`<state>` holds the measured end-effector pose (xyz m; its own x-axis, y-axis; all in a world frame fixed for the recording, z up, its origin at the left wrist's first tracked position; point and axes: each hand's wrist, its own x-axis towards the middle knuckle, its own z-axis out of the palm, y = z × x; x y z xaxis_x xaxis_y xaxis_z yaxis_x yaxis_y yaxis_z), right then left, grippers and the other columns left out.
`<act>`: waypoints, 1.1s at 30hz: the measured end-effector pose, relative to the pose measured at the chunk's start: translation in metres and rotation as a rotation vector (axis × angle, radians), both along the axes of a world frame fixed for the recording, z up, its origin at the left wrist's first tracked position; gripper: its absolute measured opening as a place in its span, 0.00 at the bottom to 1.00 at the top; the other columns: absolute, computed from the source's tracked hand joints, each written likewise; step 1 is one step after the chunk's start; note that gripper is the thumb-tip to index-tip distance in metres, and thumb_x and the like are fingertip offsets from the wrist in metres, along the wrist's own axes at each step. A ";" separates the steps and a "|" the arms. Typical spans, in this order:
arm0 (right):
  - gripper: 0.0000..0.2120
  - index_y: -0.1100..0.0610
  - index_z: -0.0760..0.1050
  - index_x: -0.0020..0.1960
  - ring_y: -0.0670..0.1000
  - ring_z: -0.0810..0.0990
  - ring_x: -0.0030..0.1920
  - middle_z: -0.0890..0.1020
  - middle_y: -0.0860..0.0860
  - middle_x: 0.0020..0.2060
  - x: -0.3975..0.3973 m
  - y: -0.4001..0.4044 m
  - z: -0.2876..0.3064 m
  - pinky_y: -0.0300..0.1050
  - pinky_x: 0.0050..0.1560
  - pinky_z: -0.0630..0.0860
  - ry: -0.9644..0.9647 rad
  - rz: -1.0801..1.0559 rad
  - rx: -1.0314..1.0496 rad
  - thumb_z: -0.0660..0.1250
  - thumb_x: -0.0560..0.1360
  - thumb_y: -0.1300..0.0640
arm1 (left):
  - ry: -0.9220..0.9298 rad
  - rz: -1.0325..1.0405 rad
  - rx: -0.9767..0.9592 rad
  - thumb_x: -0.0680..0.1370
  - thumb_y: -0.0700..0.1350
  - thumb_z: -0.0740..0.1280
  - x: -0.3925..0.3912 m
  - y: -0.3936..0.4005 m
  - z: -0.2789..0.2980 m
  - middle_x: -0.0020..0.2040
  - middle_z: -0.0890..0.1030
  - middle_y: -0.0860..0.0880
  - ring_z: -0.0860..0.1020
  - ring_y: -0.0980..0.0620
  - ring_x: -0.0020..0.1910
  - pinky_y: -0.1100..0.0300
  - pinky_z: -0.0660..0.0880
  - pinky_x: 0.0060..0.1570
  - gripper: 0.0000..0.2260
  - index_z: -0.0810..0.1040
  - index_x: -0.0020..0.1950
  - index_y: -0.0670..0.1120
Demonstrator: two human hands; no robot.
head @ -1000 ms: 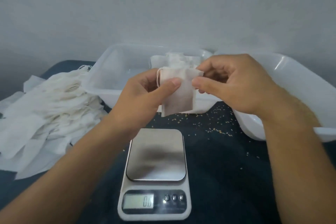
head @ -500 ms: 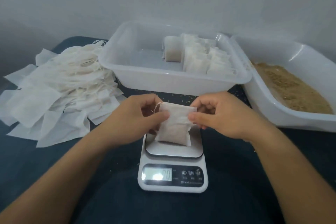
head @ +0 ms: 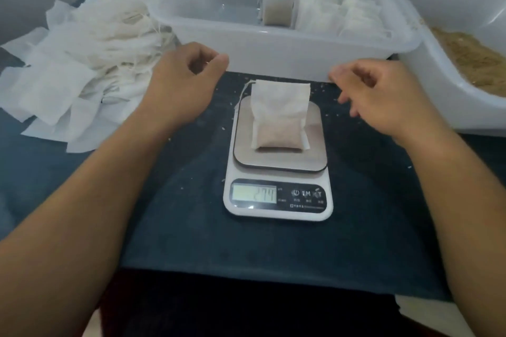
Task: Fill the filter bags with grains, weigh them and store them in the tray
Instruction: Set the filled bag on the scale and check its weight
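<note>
Broadly, a dark blue cloth-covered desk (head: pixel 191 213) fills the view from the head camera, with two bare forearms reaching forward over it. At the back sits a translucent white rectangular plastic tray (head: pixel 273 44); its right half holds rows of filled white filter bags (head: pixel 336 11) standing side by side, and one more bag stands alone just left of them. To the right, touching the tray's corner, a white plastic tub (head: pixel 438 85) holds a bed of tan grains (head: pixel 471 57). To the left lies a loose heap of empty white paper filter bags with strings (head: pixel 82 63).

Centred in front of the tray is a white digital kitchen scale with a steel platform (head: pixel 279 172); its lit display shows digits too blurred to read surely. On the platform lies the small white filter bag, part-filled with pale grain (head: pixel 279 115), flat, its full end nearest the person, its top edge overhanging the platform toward the tray and its string trailing left.

Neither grip touches it. The left hand (head: pixel 180 82) hovers to the bag's left, fingers loosely curled, holding nothing. The right hand (head: pixel 383 96) hovers to its right, fingers relaxed and slightly spread, also empty. Stray grains dot the cloth around the scale.
</note>
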<state>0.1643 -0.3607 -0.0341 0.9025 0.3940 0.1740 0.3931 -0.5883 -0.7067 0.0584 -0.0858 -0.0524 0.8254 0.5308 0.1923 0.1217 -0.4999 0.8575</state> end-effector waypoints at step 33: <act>0.14 0.40 0.82 0.60 0.36 0.83 0.47 0.85 0.37 0.46 -0.026 0.051 0.021 0.25 0.44 0.72 0.122 0.301 -0.021 0.76 0.76 0.52 | -0.031 -0.046 -0.022 0.80 0.55 0.69 0.007 0.001 -0.007 0.37 0.80 0.65 0.76 0.64 0.34 0.62 0.71 0.38 0.07 0.80 0.43 0.56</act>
<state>0.1381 -0.3099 -0.0127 0.7589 0.6484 0.0606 0.4643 -0.4735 -0.7485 0.0650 -0.0846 -0.0589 0.8430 0.4964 0.2072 0.0718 -0.4855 0.8713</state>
